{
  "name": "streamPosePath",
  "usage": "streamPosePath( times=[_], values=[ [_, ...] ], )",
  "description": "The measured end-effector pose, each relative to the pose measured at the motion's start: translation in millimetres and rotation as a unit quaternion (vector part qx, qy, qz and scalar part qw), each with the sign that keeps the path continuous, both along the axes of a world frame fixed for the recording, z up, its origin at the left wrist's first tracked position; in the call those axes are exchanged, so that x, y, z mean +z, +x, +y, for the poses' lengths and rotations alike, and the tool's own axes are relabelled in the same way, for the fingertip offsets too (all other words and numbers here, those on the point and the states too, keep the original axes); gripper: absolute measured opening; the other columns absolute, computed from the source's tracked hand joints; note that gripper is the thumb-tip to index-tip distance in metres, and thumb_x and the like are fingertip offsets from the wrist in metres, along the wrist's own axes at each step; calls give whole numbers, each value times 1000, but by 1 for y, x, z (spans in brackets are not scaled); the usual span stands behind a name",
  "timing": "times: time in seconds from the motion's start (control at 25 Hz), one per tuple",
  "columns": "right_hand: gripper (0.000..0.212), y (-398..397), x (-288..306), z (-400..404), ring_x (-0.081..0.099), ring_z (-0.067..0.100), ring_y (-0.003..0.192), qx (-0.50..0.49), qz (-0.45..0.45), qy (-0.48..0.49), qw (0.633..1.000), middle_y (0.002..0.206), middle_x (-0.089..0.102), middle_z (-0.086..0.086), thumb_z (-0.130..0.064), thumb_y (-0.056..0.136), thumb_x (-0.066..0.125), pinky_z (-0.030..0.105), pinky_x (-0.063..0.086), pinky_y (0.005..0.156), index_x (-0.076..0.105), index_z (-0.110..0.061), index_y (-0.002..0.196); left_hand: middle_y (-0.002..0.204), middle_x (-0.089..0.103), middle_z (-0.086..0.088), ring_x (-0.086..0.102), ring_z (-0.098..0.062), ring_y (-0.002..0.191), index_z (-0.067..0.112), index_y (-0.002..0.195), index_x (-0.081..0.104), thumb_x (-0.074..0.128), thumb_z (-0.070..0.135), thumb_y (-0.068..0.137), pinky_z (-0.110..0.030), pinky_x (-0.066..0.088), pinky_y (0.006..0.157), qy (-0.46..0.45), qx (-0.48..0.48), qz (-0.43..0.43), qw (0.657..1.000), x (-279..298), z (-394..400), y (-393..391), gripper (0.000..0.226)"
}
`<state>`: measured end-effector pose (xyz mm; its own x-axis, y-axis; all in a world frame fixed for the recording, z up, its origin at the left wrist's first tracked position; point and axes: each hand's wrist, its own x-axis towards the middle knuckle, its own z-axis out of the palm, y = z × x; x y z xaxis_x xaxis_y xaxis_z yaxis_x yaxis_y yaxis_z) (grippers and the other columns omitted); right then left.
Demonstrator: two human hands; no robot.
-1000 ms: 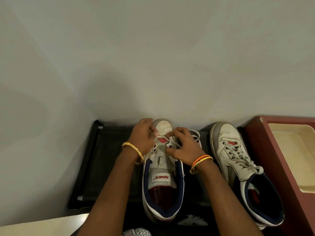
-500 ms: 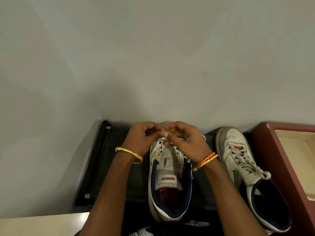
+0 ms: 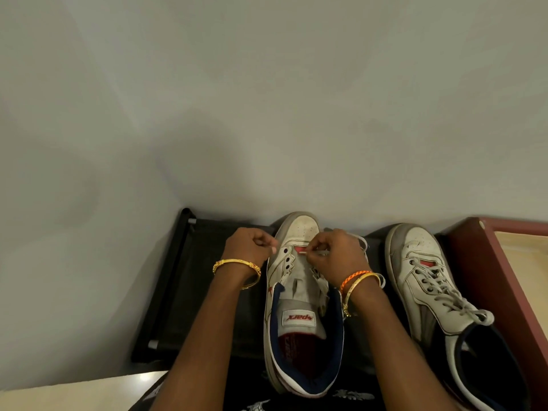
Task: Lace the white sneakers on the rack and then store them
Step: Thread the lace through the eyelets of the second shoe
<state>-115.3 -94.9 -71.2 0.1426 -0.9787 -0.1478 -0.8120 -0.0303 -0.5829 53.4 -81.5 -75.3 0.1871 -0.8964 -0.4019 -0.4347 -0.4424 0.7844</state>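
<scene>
One white sneaker (image 3: 299,295) is stood on the black rack (image 3: 189,280), toe toward the wall and heel toward the person, so that the eyelet rows face upward and both hands can be brought to them. Its eyelets are seen mostly bare, and the tongue lies exposed along the opening.

The right hand (image 3: 335,256) is held over the toe end of the eyelet rows, its fingertips pinched on the lace (image 3: 363,243) at the lowest eyelets; the remaining lace is trailed off behind that hand toward the wall. This grip is judged to serve for feeding the lace end through a low eyelet.

The left hand (image 3: 249,249) is held at the sneaker's left edge with its fingers curled and pinched together. Whether a lace end is held in it cannot be told; it is judged to be steadying the left eyelet row.

The second sneaker (image 3: 430,286) is laid just beside the first on the right, already laced and tied, next to a dark red tray (image 3: 486,280). Lacing is judged to be at an early stage; storing is not yet begun.
</scene>
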Motion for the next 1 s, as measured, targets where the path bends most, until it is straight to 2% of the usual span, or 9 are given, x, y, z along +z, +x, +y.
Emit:
streamPosePath(
  times=[0.08,0.24,0.4,0.52,0.68,0.88,1.0],
  values=[
    [14,5,-6,0,54,20,95,10,28,-11,1000,101,54,7,-22,84,66,22,41,78,73,-14,93,78,62,3,59,-11,80,7,92,72,71,3,79,-32,54,82,5,-4,19,1000,-3,-2,-2,13],
    [11,14,-17,1,46,19,98,5,-3,-39,999,96,42,2,-19,82,70,23,39,80,75,-13,91,79,66,-2,64,-14,77,7,89,73,75,2,75,-29,58,67,11,3,49,999,-8,-4,-2,15],
    [7,18,-29,2,42,20,97,-63,-64,-52,995,93,43,1,-15,77,75,26,34,80,76,-14,83,80,68,-3,67,-17,80,8,87,73,76,2,74,-31,59,68,4,10,57,998,-10,-4,0,15],
    [6,24,-31,7,38,20,103,-123,-97,-34,987,99,44,0,-15,75,77,32,36,89,76,-19,79,80,68,-3,67,-15,77,9,86,74,76,3,74,-29,59,67,-5,11,56,998,-12,-4,0,14],
    [9,24,-29,8,31,21,116,-77,-36,-35,996,118,41,0,-13,76,71,37,34,95,75,-21,78,77,69,-2,69,-22,78,12,84,74,78,8,73,-33,59,71,-24,3,38,999,-13,-3,-1,12],
    [12,31,-39,11,36,21,119,-146,-128,-53,980,120,46,-1,-9,74,76,37,38,92,73,-21,70,77,70,-4,69,-21,77,10,83,74,77,7,74,-38,59,74,-29,9,46,998,-13,-4,-2,10],
    [9,34,-44,11,36,22,122,-168,-137,-44,975,123,45,-1,-12,75,77,39,36,95,73,-20,71,81,72,-8,68,-20,75,8,85,74,76,8,75,-40,59,75,-50,-17,18,998,-15,-3,-3,10]
  ],
)
